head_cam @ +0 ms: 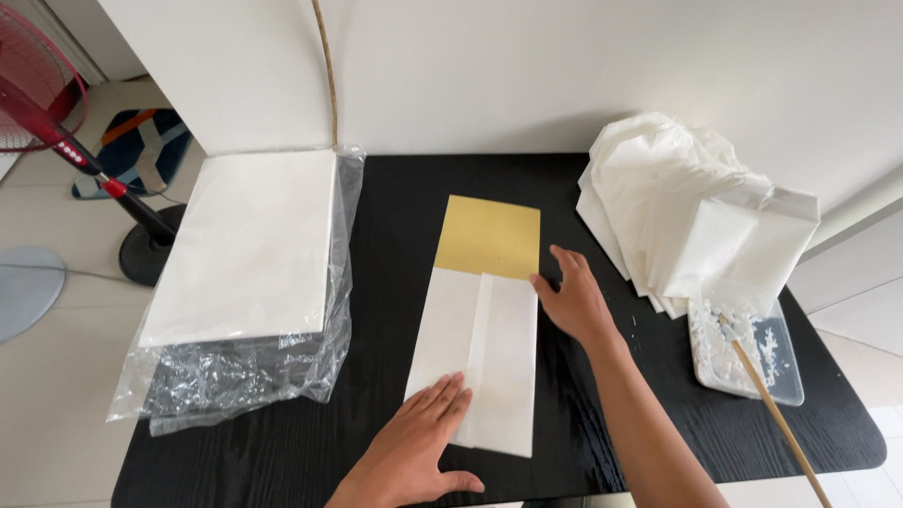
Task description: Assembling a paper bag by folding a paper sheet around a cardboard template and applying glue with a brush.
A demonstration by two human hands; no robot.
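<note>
From the head camera, a black table (658,414) with a fine wood grain fills the view. In its middle lies a folded white paper sheet (480,353), matte and smooth, its two side flaps turned inward so that they overlap along a straight lengthwise crease. Under its far end a flat mustard-yellow card (489,235) sticks out as a clean rectangle. The left hand (419,447) lies flat, fingers spread and gripping nothing, pressing the near left corner of the sheet. The right hand (572,299) is also open, fingertips touching the sheet's right edge just beside the card.

To the left, a thick stack of white paper (249,245) sits on crinkled clear plastic wrap (235,372). At the far right lies a heap of folded white bags (691,212), and near it a clear tray of white paste (748,353) with a wooden stick (776,414).
</note>
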